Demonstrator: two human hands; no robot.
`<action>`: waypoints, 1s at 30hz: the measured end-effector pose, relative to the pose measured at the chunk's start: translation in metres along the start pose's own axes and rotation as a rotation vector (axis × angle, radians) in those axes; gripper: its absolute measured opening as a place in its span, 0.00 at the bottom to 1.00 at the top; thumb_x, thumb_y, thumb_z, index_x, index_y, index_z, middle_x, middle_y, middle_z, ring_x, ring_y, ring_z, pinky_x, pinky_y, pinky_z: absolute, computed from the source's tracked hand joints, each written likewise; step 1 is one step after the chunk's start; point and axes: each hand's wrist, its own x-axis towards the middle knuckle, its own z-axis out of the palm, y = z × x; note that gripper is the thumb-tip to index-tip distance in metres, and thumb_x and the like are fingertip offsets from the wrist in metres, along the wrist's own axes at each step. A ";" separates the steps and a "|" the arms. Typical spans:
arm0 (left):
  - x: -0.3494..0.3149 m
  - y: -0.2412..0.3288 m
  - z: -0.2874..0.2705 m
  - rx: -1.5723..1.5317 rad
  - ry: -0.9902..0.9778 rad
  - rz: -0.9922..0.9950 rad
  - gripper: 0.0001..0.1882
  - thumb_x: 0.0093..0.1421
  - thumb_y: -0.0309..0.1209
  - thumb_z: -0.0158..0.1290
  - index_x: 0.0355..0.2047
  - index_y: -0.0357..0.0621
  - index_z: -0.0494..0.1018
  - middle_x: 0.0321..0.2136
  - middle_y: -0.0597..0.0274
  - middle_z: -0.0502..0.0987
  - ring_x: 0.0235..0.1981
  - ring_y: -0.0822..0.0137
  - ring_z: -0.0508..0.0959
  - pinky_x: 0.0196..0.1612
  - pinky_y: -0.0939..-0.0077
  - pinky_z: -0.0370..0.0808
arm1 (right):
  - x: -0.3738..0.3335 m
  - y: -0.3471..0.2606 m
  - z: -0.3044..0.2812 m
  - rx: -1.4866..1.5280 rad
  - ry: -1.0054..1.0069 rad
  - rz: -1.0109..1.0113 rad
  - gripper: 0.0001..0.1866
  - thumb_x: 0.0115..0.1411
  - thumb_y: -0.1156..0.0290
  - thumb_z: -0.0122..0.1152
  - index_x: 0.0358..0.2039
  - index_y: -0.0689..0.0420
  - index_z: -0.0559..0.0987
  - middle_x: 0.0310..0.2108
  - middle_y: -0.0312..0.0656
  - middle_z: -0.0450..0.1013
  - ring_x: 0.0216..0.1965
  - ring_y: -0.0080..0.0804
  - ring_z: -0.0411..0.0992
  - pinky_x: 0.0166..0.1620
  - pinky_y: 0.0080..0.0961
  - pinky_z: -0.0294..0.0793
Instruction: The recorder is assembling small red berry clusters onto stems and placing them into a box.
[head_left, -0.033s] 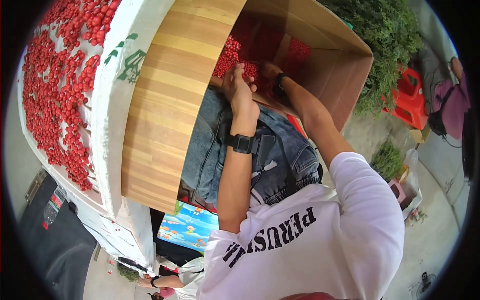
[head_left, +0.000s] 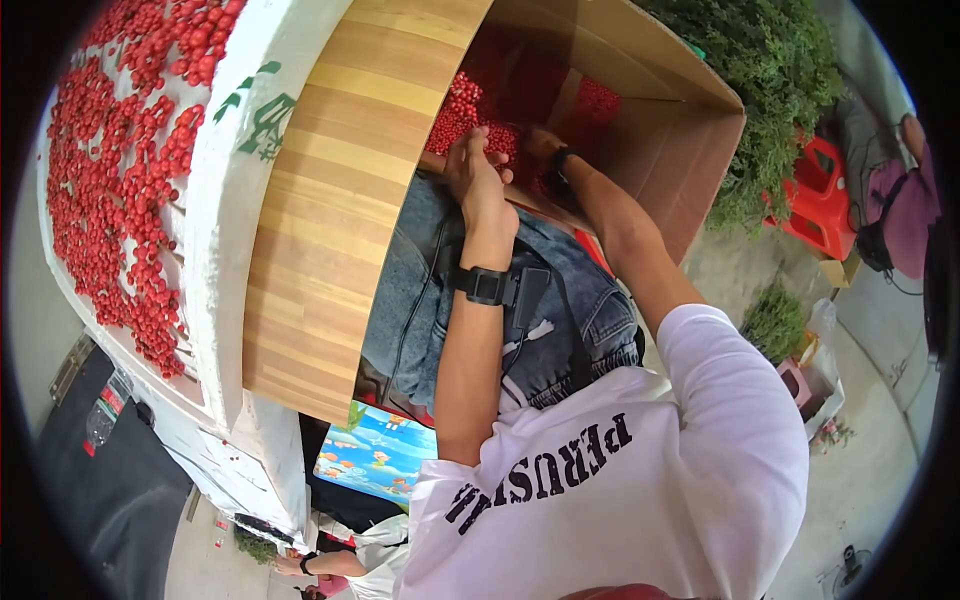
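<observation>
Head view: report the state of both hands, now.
Left hand: loosely curled near the small round red berries; whether it holds any cannot be told.
Right hand: in the shadowed brown cardboard box; open or closed cannot be told.

A wood-striped surface (head_left: 320,220) is running alongside a white box (head_left: 210,340), whose pale top is carrying clusters of red berries (head_left: 105,210). On the surface's other side, an open cardboard box (head_left: 690,140) is holding more red fruit (head_left: 462,100), heaped toward the edge nearest the surface (the far inside is sinking into shadow, so its contents are hard to make out). The grey floor (head_left: 860,420) is bearing a red plastic stool (head_left: 820,205) and, nearer, a small bushy plant (head_left: 775,320). At lower left, a dark covering (head_left: 135,500) is supporting a clear bottle (head_left: 102,415) with a red band.
</observation>
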 end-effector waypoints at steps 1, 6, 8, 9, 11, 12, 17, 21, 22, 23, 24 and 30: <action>-0.005 0.000 0.001 -0.001 -0.011 0.000 0.07 0.61 0.36 0.54 0.38 0.51 0.74 0.33 0.72 0.72 0.27 0.76 0.72 0.27 0.80 0.67 | -0.004 0.010 0.006 0.117 -0.034 0.010 0.27 0.57 0.76 0.45 0.59 0.50 0.69 0.50 0.53 0.72 0.51 0.45 0.72 0.52 0.37 0.73; -0.016 0.004 -0.024 0.003 0.055 0.033 0.06 0.65 0.35 0.50 0.38 0.48 0.72 0.33 0.68 0.74 0.22 0.78 0.70 0.19 0.84 0.64 | -0.047 -0.029 -0.001 1.101 -0.324 0.291 0.31 0.58 0.79 0.45 0.63 0.48 0.63 0.55 0.45 0.70 0.53 0.42 0.70 0.53 0.40 0.73; -0.023 0.004 -0.028 0.013 0.051 0.025 0.06 0.65 0.35 0.50 0.38 0.48 0.73 0.32 0.68 0.73 0.21 0.78 0.70 0.17 0.84 0.64 | -0.064 -0.044 -0.021 1.188 -0.344 0.198 0.31 0.58 0.80 0.45 0.63 0.48 0.62 0.55 0.43 0.69 0.52 0.41 0.71 0.52 0.42 0.73; -0.028 0.003 -0.029 0.002 0.036 0.033 0.06 0.65 0.35 0.50 0.38 0.48 0.73 0.32 0.68 0.73 0.21 0.78 0.70 0.17 0.84 0.64 | -0.072 -0.050 -0.031 1.285 -0.368 0.114 0.31 0.58 0.81 0.44 0.64 0.47 0.61 0.55 0.41 0.68 0.51 0.40 0.71 0.52 0.45 0.73; -0.039 -0.001 -0.031 0.009 0.018 0.011 0.06 0.62 0.34 0.52 0.36 0.49 0.74 0.29 0.70 0.72 0.22 0.77 0.71 0.20 0.83 0.65 | -0.093 -0.064 -0.055 1.364 -0.386 0.016 0.32 0.59 0.82 0.44 0.64 0.47 0.61 0.56 0.40 0.67 0.50 0.40 0.71 0.51 0.47 0.73; -0.043 -0.002 -0.035 0.012 0.018 0.004 0.05 0.61 0.34 0.53 0.35 0.49 0.75 0.27 0.71 0.72 0.23 0.76 0.72 0.22 0.82 0.66 | -0.105 -0.077 -0.066 1.396 -0.340 0.029 0.31 0.59 0.82 0.44 0.63 0.47 0.61 0.55 0.40 0.67 0.50 0.39 0.71 0.51 0.49 0.73; -0.056 -0.011 -0.069 -0.057 0.028 0.038 0.05 0.62 0.34 0.52 0.34 0.49 0.75 0.25 0.71 0.72 0.21 0.76 0.71 0.20 0.82 0.65 | -0.173 -0.153 -0.116 1.544 -0.142 -0.037 0.28 0.60 0.82 0.44 0.61 0.48 0.61 0.53 0.40 0.67 0.48 0.38 0.72 0.50 0.50 0.75; -0.076 -0.014 -0.078 -0.072 -0.011 0.029 0.04 0.62 0.33 0.52 0.33 0.49 0.75 0.25 0.72 0.72 0.21 0.75 0.71 0.20 0.81 0.64 | -0.219 -0.186 -0.134 1.510 0.125 -0.136 0.27 0.60 0.82 0.46 0.59 0.49 0.60 0.51 0.42 0.68 0.47 0.39 0.73 0.49 0.47 0.76; -0.079 -0.014 -0.082 -0.063 -0.025 0.030 0.04 0.62 0.33 0.52 0.33 0.49 0.75 0.25 0.72 0.72 0.21 0.75 0.71 0.19 0.81 0.64 | -0.225 -0.194 -0.137 1.472 0.220 -0.158 0.27 0.60 0.82 0.47 0.59 0.50 0.59 0.51 0.43 0.68 0.47 0.40 0.73 0.49 0.46 0.77; -0.084 -0.015 -0.087 -0.053 -0.036 0.029 0.04 0.62 0.33 0.52 0.33 0.49 0.75 0.24 0.72 0.72 0.21 0.75 0.71 0.19 0.81 0.64 | -0.231 -0.202 -0.138 1.456 0.218 -0.171 0.27 0.60 0.82 0.47 0.59 0.50 0.59 0.51 0.43 0.68 0.47 0.40 0.73 0.49 0.46 0.77; -0.088 -0.016 -0.093 -0.044 -0.046 0.028 0.04 0.62 0.32 0.51 0.33 0.49 0.75 0.24 0.72 0.72 0.21 0.75 0.71 0.19 0.80 0.64 | -0.237 -0.210 -0.138 1.432 0.256 -0.170 0.27 0.59 0.82 0.48 0.59 0.51 0.58 0.50 0.43 0.68 0.46 0.40 0.73 0.49 0.45 0.77; -0.107 -0.015 -0.115 -0.094 -0.042 0.052 0.04 0.62 0.31 0.51 0.32 0.47 0.74 0.23 0.70 0.72 0.18 0.75 0.70 0.16 0.80 0.62 | -0.259 -0.259 -0.121 1.341 0.463 -0.159 0.28 0.59 0.83 0.50 0.58 0.54 0.57 0.49 0.46 0.69 0.46 0.40 0.73 0.47 0.43 0.79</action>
